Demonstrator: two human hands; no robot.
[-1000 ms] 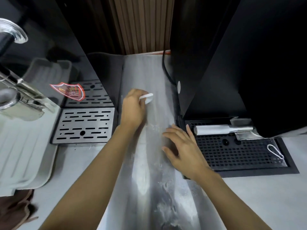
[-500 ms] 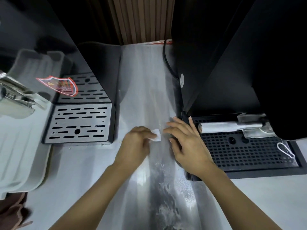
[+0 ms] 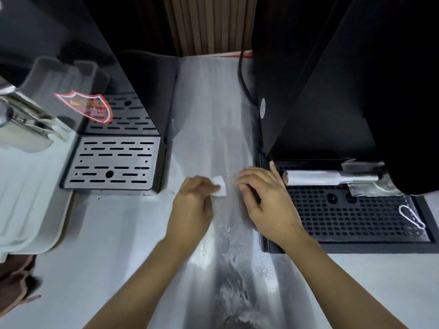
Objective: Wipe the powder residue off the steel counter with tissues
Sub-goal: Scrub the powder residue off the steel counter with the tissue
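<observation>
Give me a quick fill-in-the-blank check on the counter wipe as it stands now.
The left hand pinches a tissue coloured ____.
The right hand holds ____.
That hand lies next to the ____ drip tray.
The thickest powder residue on the steel counter lies ____ the two forearms.
Missing words: white; nothing; black; between.

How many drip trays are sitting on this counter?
2. The steel slotted drip tray sits on the left, the black perforated drip tray on the right. The slots above the steel one are only a reflection.
</observation>
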